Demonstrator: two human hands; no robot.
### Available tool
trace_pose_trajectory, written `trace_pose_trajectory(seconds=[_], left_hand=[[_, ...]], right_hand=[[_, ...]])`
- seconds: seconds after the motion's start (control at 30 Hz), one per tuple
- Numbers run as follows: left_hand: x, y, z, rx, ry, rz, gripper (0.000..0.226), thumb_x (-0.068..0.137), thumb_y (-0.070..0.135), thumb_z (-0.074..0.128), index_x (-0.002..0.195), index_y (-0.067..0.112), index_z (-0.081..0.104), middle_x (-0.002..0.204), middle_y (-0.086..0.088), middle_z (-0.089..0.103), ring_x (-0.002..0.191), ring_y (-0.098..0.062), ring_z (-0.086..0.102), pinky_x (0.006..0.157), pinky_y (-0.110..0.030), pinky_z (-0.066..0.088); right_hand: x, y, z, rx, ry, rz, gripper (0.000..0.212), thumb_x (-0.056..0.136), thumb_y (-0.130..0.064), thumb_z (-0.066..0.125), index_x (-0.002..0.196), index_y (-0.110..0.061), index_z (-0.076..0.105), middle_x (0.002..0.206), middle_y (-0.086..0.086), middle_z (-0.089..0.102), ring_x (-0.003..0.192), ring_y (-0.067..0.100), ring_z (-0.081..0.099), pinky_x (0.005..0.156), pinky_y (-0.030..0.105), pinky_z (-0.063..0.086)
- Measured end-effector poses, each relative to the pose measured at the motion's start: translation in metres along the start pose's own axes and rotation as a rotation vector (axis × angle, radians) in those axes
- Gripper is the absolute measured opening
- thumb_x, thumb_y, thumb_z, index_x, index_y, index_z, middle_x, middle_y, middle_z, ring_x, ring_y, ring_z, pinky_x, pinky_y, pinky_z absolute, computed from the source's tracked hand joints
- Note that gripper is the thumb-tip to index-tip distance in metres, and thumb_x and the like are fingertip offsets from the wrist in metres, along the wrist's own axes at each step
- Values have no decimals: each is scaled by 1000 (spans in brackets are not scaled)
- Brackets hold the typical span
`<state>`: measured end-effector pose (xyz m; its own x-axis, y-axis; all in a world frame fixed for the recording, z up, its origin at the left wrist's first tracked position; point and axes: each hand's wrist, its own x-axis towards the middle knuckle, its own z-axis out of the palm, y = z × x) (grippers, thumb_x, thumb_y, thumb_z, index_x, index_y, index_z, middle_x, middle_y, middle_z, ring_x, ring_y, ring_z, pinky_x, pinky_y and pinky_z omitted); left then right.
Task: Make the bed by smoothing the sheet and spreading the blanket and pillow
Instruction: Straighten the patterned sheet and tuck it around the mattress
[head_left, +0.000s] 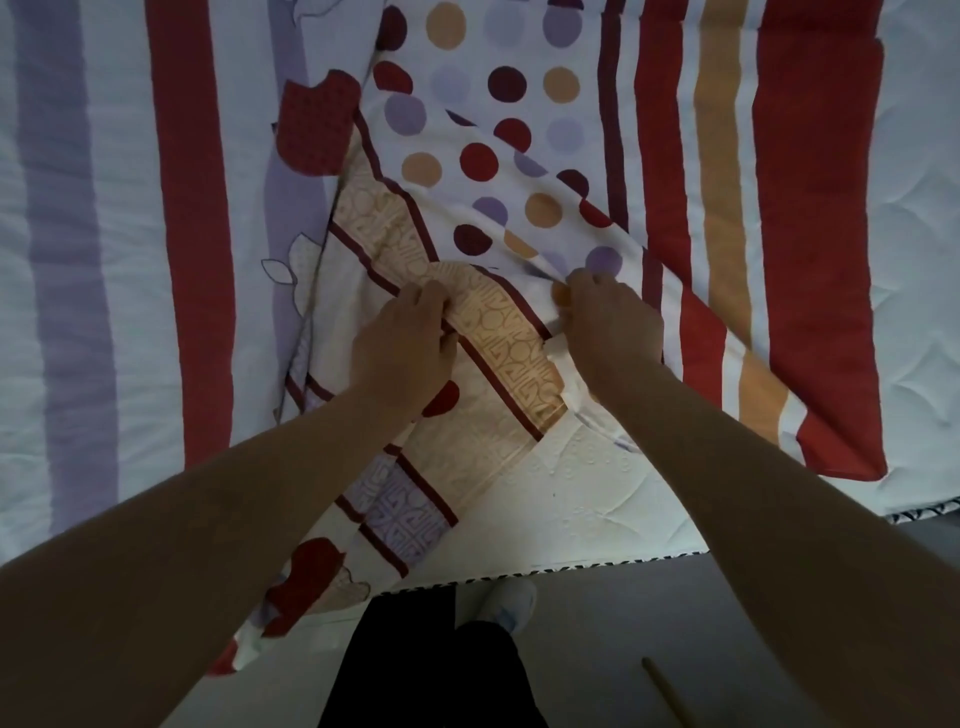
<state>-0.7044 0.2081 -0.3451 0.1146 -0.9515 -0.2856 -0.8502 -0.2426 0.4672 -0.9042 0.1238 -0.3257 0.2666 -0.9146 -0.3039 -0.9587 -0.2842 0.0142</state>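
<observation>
Bed with striped sheet lay flat before us. Item: dotted blanket, bunched mid-bed. Our left hand and right hand each had a closed grip on its folded border. Step, we judged: spreading; next move called for drawing the edges apart.

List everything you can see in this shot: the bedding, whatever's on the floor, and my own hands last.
striped cloth: one, white with lilac and red stripes, flat across the bed's left.
dotted cloth: one, white with red, lilac and orange dots, centre to right, near fold gathered up.
mattress: one, white quilted, bare at the near edge.
floor: grey, below the bed.
stick: one, tan, on the floor, lower right.
shoe: one, pale, by the bed edge.
trousers: black, bottom centre.
left grip: one bare hand, holds the fold's orange-patterned band.
right grip: one bare hand, pinches the dotted fold.
</observation>
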Motion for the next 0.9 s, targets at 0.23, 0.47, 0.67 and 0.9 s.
trace_pose_trajectory(seconds=[0.23, 0.47, 0.67, 0.9], left_hand=[[-9, 6, 9, -46, 1, 69, 12, 100, 23, 54, 105, 15, 61, 93, 1, 58, 79, -13, 54, 71, -35, 54], [-37, 29, 19, -100, 2, 54, 17, 101, 22, 53, 110, 13, 64, 100, -2, 63, 83, -12, 52, 76, -31, 49], [-76, 55, 32, -93, -19, 43, 19, 102, 25, 52, 112, 14, 63, 101, -2, 61, 88, -17, 56, 79, -33, 50], [-122, 91, 46, -83, -78, 15, 18, 103, 26, 48, 109, 15, 61, 101, -3, 60, 93, -22, 58, 82, -37, 50]], right_hand=[[-8, 7, -4, 10, -69, 21, 7, 98, -11, 56, 103, -14, 51, 87, 4, 60, 71, 22, 60, 58, 34, 47], [-35, 28, -3, -25, -16, -42, 12, 106, -19, 46, 111, -15, 57, 76, -5, 51, 61, 13, 54, 52, 25, 37], [-70, 55, 2, 25, -24, -56, 20, 105, -18, 48, 125, -15, 49, 80, -3, 58, 67, 15, 63, 59, 29, 52], [-110, 88, 1, -10, -64, -31, 15, 100, -16, 51, 114, -16, 45, 80, -2, 52, 76, 24, 64, 59, 33, 37]])
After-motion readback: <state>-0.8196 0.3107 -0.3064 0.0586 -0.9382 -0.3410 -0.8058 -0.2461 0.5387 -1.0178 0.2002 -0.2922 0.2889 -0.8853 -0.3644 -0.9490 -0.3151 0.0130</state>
